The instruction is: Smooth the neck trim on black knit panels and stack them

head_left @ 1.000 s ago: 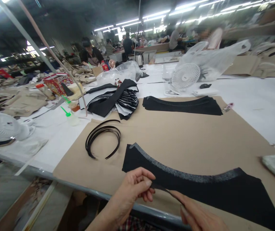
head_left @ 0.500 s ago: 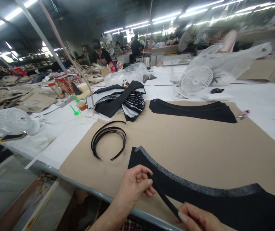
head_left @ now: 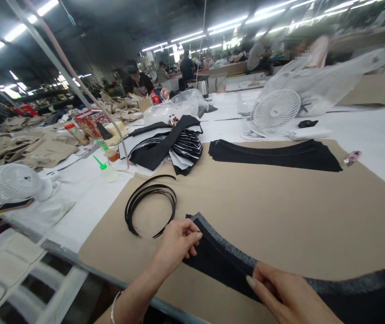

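Note:
A curved black fabric piece (head_left: 222,275) lies on the brown sheet (head_left: 280,198) in front of me, a speckled grey band (head_left: 231,243) along its concave edge. Over its left end, my left hand (head_left: 175,245) pinches one end of a narrow black strip (head_left: 225,255). Farther along, my right hand (head_left: 280,288) is closed on the same strip, thumb and fingers together. Between the hands the strip runs beside the grey band; whether it touches the fabric all along I cannot tell. Left of the piece, a coil of thin black strips (head_left: 133,202) rests near my left hand.
Black curved pieces (head_left: 273,157) are stacked at the sheet's far edge, with a fanned black-and-white pile (head_left: 165,148) to their left. White fans (head_left: 275,112) stand on both sides. Green-tipped bottles (head_left: 106,168) and a pink-handled small tool (head_left: 351,157) sit nearby. People work in the background.
Both hands have carried the strip from in front of the fabric piece onto it, beside the grey band. My left hand moved slightly left and up. The view has shifted a little.

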Motion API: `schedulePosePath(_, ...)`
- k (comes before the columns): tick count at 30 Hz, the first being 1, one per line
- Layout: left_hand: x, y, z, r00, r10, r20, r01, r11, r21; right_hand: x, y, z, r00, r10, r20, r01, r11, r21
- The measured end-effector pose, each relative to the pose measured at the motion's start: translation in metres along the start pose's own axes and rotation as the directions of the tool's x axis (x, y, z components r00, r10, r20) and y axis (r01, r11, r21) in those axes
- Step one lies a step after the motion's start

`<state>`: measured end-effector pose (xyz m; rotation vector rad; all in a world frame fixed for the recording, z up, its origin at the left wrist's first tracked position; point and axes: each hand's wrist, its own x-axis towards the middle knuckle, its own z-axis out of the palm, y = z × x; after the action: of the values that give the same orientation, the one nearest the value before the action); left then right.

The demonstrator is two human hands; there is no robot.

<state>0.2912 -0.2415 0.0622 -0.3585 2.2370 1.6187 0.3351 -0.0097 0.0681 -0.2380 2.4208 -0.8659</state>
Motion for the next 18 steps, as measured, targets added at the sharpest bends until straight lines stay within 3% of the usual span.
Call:
schedulePosePath(8,0.036,0.003,0.003,0.997,-0.052,-0.065,0.059,0.993,0.106,0.026,-0.004,0.001,0.998,0.068,0.0,-0.068,0.996,-0.049)
schedulePosePath(18,0.05,-0.004,0.005,0.99,-0.035,-0.135,0.07,0.962,0.264,0.045,-0.002,0.006,0.997,0.067,-0.033,-0.069,0.996,-0.056)
